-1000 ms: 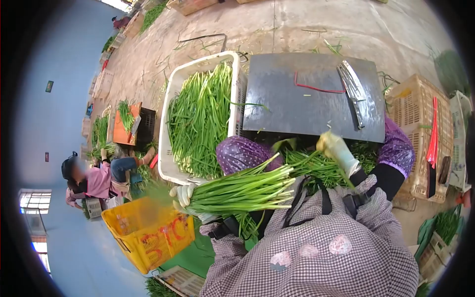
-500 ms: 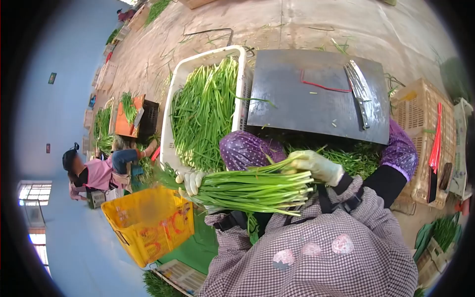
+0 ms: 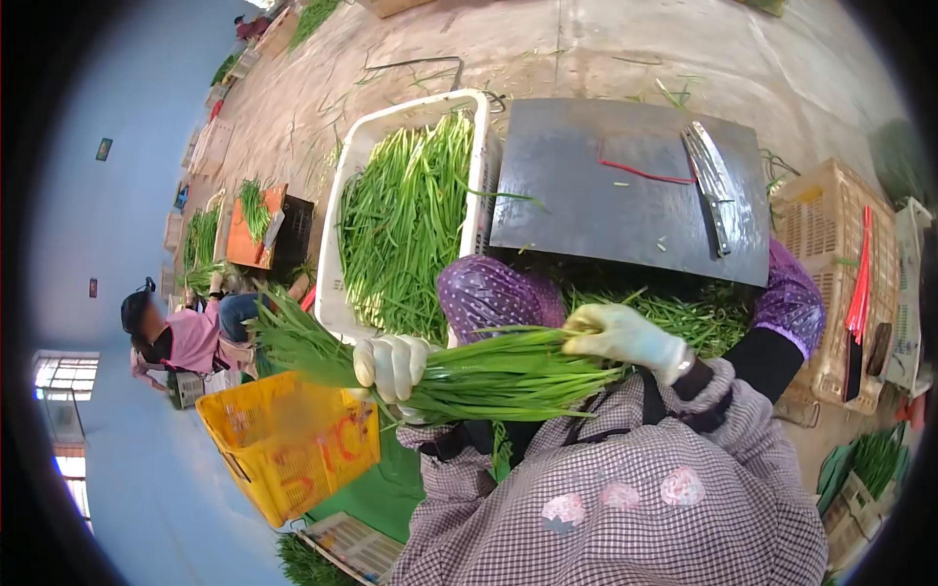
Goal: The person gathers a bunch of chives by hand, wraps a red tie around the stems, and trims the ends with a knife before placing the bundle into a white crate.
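Observation:
A long bundle of green stalks lies across my lap, its leafy end pointing left. My left hand, in a pale glove, is closed around the bundle towards the leafy end. At the other end my gloved right hand pinches some of the green stalks between thumb and fingers. A white crate full of loose green stalks stands beyond my left hand. In front of me a dark board carries a knife and a thin red strip.
A yellow crate is at the lower left. Farther left sits a person in pink beside an orange board. Red strips lie on a tan crate at the right. More greens are under the dark board.
The bundle has shifted, with more leaves extending left past my left hand. My left hand has moved slightly right and wraps around it from above. The seated person's arm has moved towards the greens.

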`<state>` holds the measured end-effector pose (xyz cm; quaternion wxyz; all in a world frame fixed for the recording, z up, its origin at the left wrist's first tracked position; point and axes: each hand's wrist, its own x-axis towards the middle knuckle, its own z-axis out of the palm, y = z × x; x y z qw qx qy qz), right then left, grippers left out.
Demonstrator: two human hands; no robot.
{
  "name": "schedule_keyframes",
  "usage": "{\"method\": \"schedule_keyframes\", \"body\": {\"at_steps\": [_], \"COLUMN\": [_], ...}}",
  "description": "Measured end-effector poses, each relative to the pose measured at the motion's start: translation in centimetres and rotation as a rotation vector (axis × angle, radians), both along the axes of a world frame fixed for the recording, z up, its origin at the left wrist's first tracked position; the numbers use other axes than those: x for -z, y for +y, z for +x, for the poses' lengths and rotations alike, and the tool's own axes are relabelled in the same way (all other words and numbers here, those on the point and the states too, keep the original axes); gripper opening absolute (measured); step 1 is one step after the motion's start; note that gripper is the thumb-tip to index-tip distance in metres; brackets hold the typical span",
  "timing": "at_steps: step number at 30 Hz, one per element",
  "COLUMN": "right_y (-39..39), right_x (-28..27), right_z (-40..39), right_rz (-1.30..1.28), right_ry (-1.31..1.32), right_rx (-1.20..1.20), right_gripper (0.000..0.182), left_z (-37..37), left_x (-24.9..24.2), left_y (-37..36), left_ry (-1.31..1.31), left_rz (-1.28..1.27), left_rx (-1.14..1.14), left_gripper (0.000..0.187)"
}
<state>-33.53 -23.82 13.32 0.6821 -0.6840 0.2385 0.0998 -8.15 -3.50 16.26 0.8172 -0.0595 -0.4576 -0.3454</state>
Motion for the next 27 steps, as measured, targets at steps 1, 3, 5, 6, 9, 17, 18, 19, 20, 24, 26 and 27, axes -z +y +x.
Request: {"method": "schedule_keyframes", "body": {"at_steps": [1,3,5,6,9,17,18,19,20,24,26,27], "right_y": [0.7,2.2,2.9,2.0,-0.6,-1.3,0.0,0.7,1.2,0.8,0.6,0.2], "right_x": [0.9,0.0,-2.3,-5.3,-4.8,8.2,8.4,7.5,6.4,-1.0,1.9,-0.4], "right_z": [1.1,2.9,3.9,3.2,0.0,-2.3,-1.3,-0.5,0.3,0.6,0.2,-0.9], "right_rz": [-0.012,0.082,0.098,0.206,0.555,0.308,0.18,0.361,0.541,0.431,0.17,0.411], "right_ry": [-0.095,-0.229,-0.436,-0.317,-0.696,-0.255,-0.336,-0.391,-0.449,-0.401,-0.311,-0.314], "right_rx": [-0.032,-0.022,0.12,0.201,0.471,0.158,0.09,0.114,0.134,0.144,0.264,0.519], "right_gripper": [0.033,0.034,0.022,0.019,0.021,0.055,0.054,0.052,0.051,0.036,0.033,0.027], "left_z": [0.4,0.7,-0.4,-1.6,-3.2,-0.3,-0.4,-0.3,-0.1,1.8,1.5,1.0], "left_x": [-0.3,-2.0,-2.5,-2.3,-2.2,4.9,5.0,5.1,5.1,5.7,5.6,5.1], "left_y": [-0.4,-0.5,-0.4,-0.1,0.6,4.6,4.5,4.4,4.4,6.0,6.1,5.7], "left_ry": [-0.078,-0.176,-0.192,-0.192,0.481,0.916,0.917,0.87,0.819,0.761,0.767,0.763], "left_rz": [0.001,0.102,0.194,0.197,0.161,0.428,0.439,0.477,0.511,0.506,0.528,0.667], "left_rx": [0.07,0.095,0.024,0.025,-0.286,-0.401,-0.402,-0.45,-0.499,-0.474,-0.523,-0.666], "left_gripper": [0.029,0.03,0.031,0.031,0.021,0.022,0.022,0.022,0.023,0.013,0.014,0.019]}}
